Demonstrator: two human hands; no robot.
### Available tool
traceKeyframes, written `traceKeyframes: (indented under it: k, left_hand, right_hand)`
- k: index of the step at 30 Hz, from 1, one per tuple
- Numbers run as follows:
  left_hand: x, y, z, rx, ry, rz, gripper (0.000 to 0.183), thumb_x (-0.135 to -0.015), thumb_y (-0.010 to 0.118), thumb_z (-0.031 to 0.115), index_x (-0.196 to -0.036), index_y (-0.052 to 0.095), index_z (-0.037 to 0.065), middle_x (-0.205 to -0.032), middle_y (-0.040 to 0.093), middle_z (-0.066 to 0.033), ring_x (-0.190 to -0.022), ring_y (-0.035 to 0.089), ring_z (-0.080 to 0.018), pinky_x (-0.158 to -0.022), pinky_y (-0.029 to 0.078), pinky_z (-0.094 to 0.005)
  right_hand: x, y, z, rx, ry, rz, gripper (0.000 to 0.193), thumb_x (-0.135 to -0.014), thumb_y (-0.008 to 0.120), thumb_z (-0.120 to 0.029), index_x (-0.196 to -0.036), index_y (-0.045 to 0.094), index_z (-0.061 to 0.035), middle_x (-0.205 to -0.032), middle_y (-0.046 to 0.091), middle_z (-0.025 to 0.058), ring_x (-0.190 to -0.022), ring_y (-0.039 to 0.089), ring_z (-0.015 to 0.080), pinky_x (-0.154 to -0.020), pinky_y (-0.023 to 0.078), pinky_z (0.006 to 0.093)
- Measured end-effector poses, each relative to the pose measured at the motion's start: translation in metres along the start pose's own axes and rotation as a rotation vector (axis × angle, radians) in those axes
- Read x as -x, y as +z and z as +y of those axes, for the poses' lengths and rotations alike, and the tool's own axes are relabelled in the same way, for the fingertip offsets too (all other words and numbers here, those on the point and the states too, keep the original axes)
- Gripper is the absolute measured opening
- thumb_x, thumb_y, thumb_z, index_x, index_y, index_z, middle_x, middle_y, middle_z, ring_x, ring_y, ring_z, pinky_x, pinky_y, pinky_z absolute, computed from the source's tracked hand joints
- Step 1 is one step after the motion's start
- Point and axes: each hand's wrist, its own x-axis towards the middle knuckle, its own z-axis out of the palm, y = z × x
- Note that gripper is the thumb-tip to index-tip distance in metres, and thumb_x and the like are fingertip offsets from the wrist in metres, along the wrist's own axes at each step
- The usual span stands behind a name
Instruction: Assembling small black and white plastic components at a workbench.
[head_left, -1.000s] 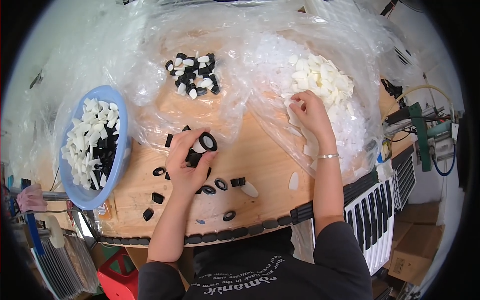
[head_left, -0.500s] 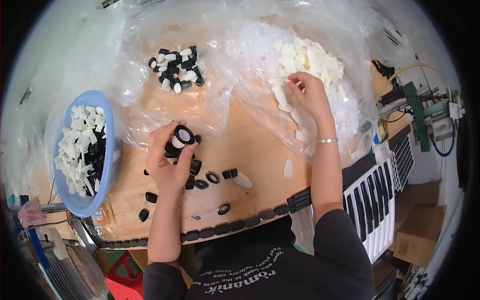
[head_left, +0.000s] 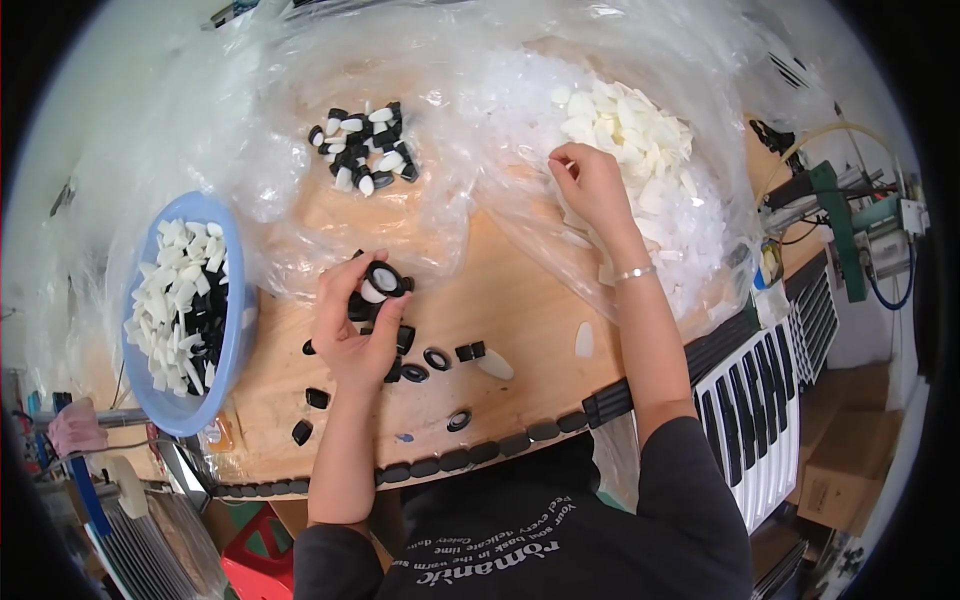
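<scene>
My left hand (head_left: 350, 335) is closed around a small black oval ring (head_left: 384, 279) with a pale inside, held tilted up between thumb and fingers. Under and beside that hand lie more black oval parts (head_left: 412, 373), partly covered by it. My right hand (head_left: 594, 190) has thumb and forefinger pinched together; whatever sits between them is hidden or too small to make out. It hovers over clear plastic sheeting at the left edge of a heap of cream-white flat pieces (head_left: 635, 130). Translucent white bits (head_left: 690, 240) spread around that heap.
A blue basin (head_left: 243, 320) at left holds white and black parts. A cluster of black-and-white parts (head_left: 365, 150) lies on the plastic sheet (head_left: 440, 210) at the back. Dark padding (head_left: 455, 460) lines the table's near edge. A green-framed machine (head_left: 840, 235) stands at right.
My right hand has moved left, away from the cream-white heap, with its fingers pinched. My left hand still holds the black ring, now turned slightly. The whole view has shifted a little.
</scene>
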Motion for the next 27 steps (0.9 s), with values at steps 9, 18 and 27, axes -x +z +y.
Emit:
traceKeyframes:
  k: [9,18,27]
  left_hand:
    - [-0.005,0.0,0.008,-0.03,0.084,0.0,0.046,-0.065,0.075,-0.004,-0.109,0.064,-0.001,-0.106,0.069,-0.01,-0.093,0.057,-0.0231,-0.083,0.045,-0.0319]
    - [-0.003,0.001,0.009,-0.009,0.039,-0.005,0.047,-0.065,0.075,-0.005,-0.11,0.064,-0.001,-0.107,0.068,-0.0097,-0.093,0.058,-0.0233,-0.085,0.045,-0.0315]
    - [-0.002,-0.003,0.003,0.042,-0.023,0.05,0.045,-0.07,0.072,-0.008,-0.114,0.06,-0.003,-0.11,0.066,-0.0139,-0.095,0.059,-0.019,-0.082,0.046,-0.0278]
  right_hand:
    - [-0.052,0.041,0.014,0.537,0.041,-0.092,0.014,-0.079,0.064,-0.007,-0.09,0.072,-0.009,-0.099,0.063,0.0123,-0.091,0.064,0.0309,-0.077,0.052,0.0422]
    - [-0.039,0.024,0.02,0.531,-0.051,-0.202,0.015,-0.081,0.062,-0.008,-0.091,0.072,-0.0119,-0.103,0.061,0.0106,-0.093,0.063,0.0305,-0.078,0.053,0.0407]
    - [0.022,-0.096,-0.003,0.092,0.06,-0.131,0.015,-0.08,0.071,-0.008,-0.094,0.07,-0.0022,-0.082,0.068,0.0069,-0.064,0.059,0.0136,-0.062,0.05,0.0254]
